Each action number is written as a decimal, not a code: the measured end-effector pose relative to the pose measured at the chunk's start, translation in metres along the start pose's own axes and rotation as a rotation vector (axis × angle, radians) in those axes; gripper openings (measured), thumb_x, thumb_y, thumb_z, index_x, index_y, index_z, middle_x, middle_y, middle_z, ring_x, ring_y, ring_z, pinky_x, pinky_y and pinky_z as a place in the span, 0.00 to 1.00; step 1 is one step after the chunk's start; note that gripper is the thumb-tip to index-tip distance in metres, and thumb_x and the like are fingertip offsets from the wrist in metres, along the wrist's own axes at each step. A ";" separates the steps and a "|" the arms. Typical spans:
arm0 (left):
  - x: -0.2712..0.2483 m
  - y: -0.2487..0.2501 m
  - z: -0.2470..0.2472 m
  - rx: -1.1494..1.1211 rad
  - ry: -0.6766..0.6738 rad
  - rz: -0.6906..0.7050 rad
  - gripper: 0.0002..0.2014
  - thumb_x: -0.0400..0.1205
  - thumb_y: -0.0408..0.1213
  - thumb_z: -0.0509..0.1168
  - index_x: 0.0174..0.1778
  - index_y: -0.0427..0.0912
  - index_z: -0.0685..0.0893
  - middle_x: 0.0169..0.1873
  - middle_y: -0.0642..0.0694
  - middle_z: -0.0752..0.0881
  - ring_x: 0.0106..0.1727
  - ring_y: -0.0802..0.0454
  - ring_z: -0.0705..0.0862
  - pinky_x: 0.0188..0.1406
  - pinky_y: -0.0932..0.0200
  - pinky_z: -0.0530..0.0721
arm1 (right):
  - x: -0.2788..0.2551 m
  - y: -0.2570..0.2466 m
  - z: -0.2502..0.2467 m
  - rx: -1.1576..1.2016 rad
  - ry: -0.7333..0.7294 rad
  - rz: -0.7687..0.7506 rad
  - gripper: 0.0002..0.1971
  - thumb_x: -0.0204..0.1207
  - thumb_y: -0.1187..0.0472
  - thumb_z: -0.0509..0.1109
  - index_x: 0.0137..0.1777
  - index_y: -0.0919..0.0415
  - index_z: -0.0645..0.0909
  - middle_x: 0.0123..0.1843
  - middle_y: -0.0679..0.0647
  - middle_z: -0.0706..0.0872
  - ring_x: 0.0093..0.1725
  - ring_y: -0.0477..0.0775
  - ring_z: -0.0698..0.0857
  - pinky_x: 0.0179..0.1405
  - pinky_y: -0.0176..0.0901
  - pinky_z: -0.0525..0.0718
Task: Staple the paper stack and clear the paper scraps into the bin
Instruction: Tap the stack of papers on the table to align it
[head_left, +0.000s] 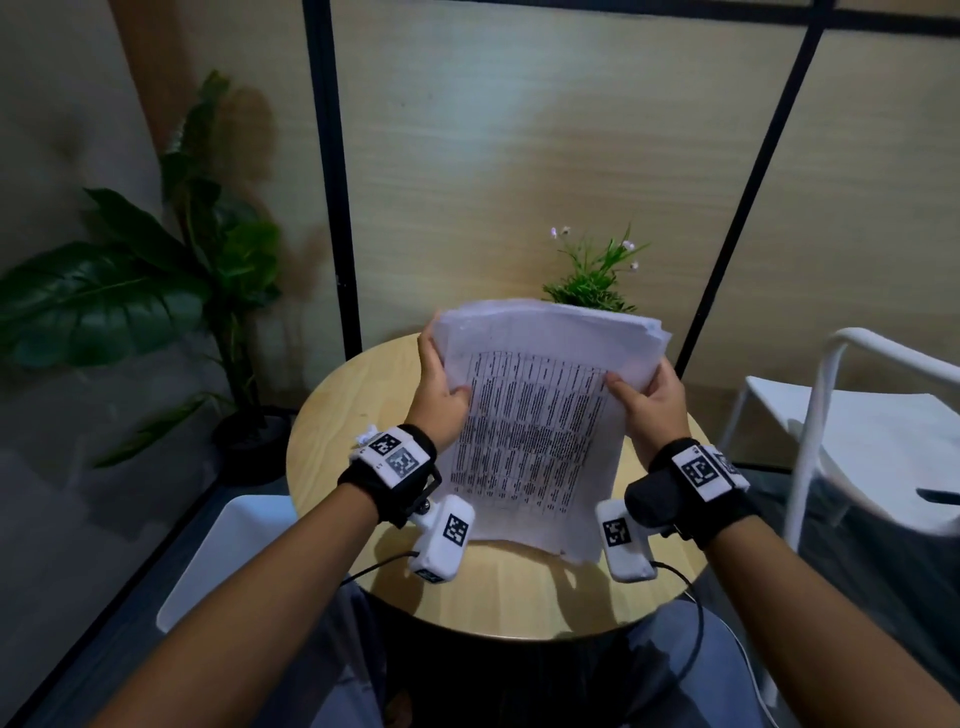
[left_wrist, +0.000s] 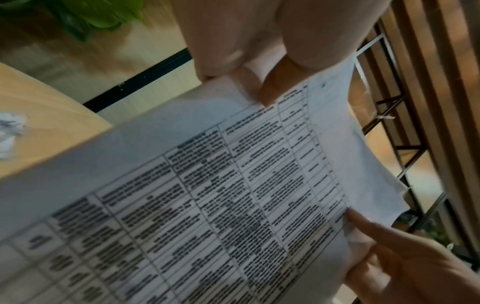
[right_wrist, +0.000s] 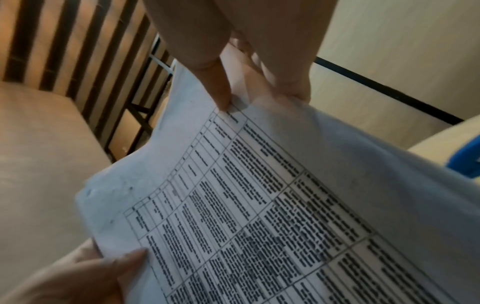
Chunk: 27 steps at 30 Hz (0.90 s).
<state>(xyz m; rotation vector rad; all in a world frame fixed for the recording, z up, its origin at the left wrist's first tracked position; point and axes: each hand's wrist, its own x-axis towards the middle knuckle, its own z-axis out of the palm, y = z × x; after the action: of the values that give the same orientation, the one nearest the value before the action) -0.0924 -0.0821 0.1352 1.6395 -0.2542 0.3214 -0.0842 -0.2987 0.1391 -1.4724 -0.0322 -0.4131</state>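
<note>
A stack of printed sheets (head_left: 540, 415) stands nearly upright over the round wooden table (head_left: 498, 603), its lower edge at or just above the tabletop. My left hand (head_left: 441, 382) grips the stack's left edge, with the thumb (left_wrist: 270, 90) on the front page. On the opposite edge my right hand (head_left: 647, 392) holds it the same way, thumb (right_wrist: 221, 92) on the printed table. The top sheets fan apart a little. A crumpled white paper scrap (head_left: 366, 434) lies on the table beside my left wrist, also visible as the scrap (left_wrist: 10, 131) in the left wrist view. A blue object (right_wrist: 465, 162) shows behind the stack.
A small flowering plant (head_left: 592, 280) stands at the table's far side, behind the papers. A white chair (head_left: 852, 415) is to the right, and a white container or seat (head_left: 228, 551) sits low on the left. A large leafy plant (head_left: 171, 280) stands on the floor to the left.
</note>
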 end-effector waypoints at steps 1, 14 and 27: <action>0.003 0.004 -0.001 -0.017 0.015 0.021 0.42 0.78 0.12 0.55 0.80 0.46 0.44 0.62 0.50 0.69 0.48 0.64 0.80 0.34 0.82 0.81 | 0.000 -0.006 0.001 0.010 -0.015 -0.022 0.18 0.75 0.75 0.68 0.61 0.58 0.73 0.52 0.54 0.84 0.59 0.65 0.83 0.63 0.66 0.81; 0.013 -0.011 -0.013 0.049 0.107 -0.105 0.18 0.83 0.26 0.59 0.69 0.36 0.67 0.51 0.47 0.79 0.49 0.53 0.80 0.38 0.73 0.81 | 0.001 -0.004 0.000 -0.063 0.021 -0.026 0.16 0.72 0.77 0.70 0.54 0.58 0.77 0.46 0.55 0.84 0.52 0.60 0.83 0.60 0.65 0.83; -0.014 -0.006 0.007 0.087 0.174 0.030 0.20 0.81 0.23 0.61 0.56 0.44 0.56 0.51 0.51 0.74 0.47 0.60 0.79 0.37 0.79 0.81 | -0.029 0.004 0.016 -0.206 0.025 -0.138 0.21 0.74 0.72 0.68 0.64 0.58 0.69 0.49 0.48 0.80 0.50 0.50 0.81 0.43 0.34 0.82</action>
<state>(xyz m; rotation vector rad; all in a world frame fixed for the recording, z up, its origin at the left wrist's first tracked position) -0.1028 -0.0892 0.1239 1.6834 -0.1347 0.5016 -0.1066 -0.2755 0.1289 -1.6738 -0.0735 -0.5603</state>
